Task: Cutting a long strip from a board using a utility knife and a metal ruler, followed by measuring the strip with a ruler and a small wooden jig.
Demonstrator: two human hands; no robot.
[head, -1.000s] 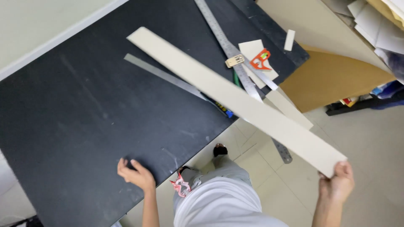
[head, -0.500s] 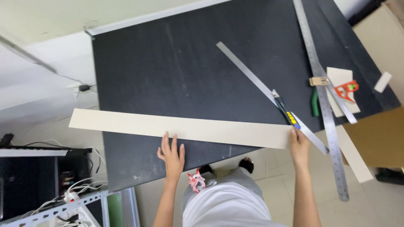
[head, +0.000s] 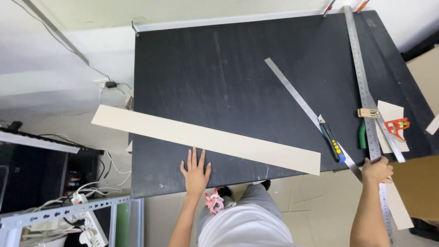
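one long flat strip of pale board (head: 206,139), matte, lying slantwise on the black table (head: 219,73), its left end overhanging the edge. left hand (head: 195,172) spread flat, fingertips touching the strip. right hand (head: 376,170) curled around the long steel ruler (head: 366,100). second steel ruler (head: 306,107), one utility knife (head: 333,142), smaller board pieces at right.

Wide bare room across the bench's (head: 219,68) far left half; a board strip (head: 206,139) bars the near edge, rulers (head: 366,82) crowd the right.
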